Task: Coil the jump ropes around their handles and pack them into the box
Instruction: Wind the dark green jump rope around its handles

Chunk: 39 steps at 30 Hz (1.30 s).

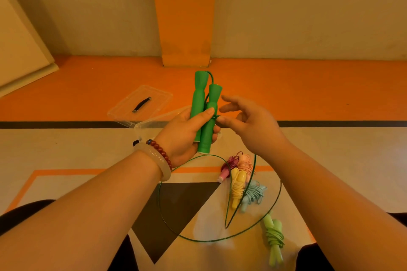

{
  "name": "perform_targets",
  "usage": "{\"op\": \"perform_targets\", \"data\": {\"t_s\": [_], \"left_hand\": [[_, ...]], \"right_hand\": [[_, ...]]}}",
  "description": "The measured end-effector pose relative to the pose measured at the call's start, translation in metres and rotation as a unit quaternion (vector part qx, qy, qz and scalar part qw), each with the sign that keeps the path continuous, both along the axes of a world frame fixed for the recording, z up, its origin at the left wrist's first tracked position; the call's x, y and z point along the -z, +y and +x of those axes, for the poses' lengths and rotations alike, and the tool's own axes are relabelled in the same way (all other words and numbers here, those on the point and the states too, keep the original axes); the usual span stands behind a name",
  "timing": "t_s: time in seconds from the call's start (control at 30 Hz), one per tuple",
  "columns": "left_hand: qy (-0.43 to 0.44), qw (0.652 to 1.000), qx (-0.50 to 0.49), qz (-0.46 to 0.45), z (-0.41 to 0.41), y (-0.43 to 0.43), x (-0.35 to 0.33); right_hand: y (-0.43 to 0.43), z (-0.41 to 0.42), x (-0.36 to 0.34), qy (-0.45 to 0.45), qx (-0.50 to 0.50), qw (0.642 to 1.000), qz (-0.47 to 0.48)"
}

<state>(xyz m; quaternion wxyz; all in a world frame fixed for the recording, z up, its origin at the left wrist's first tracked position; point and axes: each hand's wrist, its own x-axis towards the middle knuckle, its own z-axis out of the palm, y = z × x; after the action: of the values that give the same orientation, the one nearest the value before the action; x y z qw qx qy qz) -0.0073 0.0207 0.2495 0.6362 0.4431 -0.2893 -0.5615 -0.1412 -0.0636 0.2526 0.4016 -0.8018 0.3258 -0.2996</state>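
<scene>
On the floor (88, 149), a clear lid (141, 103) and the clear box (145, 124) lie behind the hands, the box partly hidden by them. Coiled yellow (237, 187), blue (253, 193) and light green (274, 237) ropes lie nearer. The left hand (185, 134) grips both green handles (203, 116), side by side, upright, rope ends up. Their green rope (167, 211) loops loose on the floor. The right hand (248, 125) is spread and relaxed just beside them.

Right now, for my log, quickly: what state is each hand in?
Left hand: grips the green handles.
Right hand: at the green rope; grip cannot be told.
</scene>
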Motion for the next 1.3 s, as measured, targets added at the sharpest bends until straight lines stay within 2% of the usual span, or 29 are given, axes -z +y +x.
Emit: {"op": "perform_targets", "data": {"t_s": [0.1, 0.3, 0.43, 0.67, 0.87, 1.0, 1.1, 1.3], "left_hand": [[-0.014, 1.0, 0.021, 0.002, 0.002, 0.002, -0.001], [-0.098, 0.994, 0.029, 0.047, 0.001, 0.005, -0.001], [-0.075, 0.994, 0.017, 0.071, 0.001, 0.004, -0.002], [-0.041, 0.996, -0.026, 0.072, -0.003, -0.001, 0.003], [0.019, 0.998, 0.031, 0.053, -0.002, 0.0, 0.0], [0.026, 0.996, 0.048, 0.071, -0.001, -0.001, -0.001], [-0.019, 0.997, 0.022, 0.074, -0.001, -0.003, 0.001], [-0.19, 0.98, -0.045, 0.043, -0.003, -0.002, 0.011]], "right_hand": [[0.003, 0.0, 0.0, -0.029, -0.031, 0.998, 0.036], [0.005, 0.0, -0.001, -0.051, -0.012, 0.995, 0.084], [0.01, 0.002, 0.0, -0.056, -0.005, 0.994, 0.092], [0.018, 0.008, 0.0, -0.046, 0.014, 0.998, 0.039], [0.012, 0.005, 0.001, -0.085, 0.038, 0.991, 0.101], [0.014, 0.004, 0.003, -0.111, 0.046, 0.987, 0.106], [0.018, 0.005, 0.004, -0.124, 0.047, 0.985, 0.11], [0.021, 0.007, 0.003, -0.146, 0.065, 0.982, 0.102]]}}
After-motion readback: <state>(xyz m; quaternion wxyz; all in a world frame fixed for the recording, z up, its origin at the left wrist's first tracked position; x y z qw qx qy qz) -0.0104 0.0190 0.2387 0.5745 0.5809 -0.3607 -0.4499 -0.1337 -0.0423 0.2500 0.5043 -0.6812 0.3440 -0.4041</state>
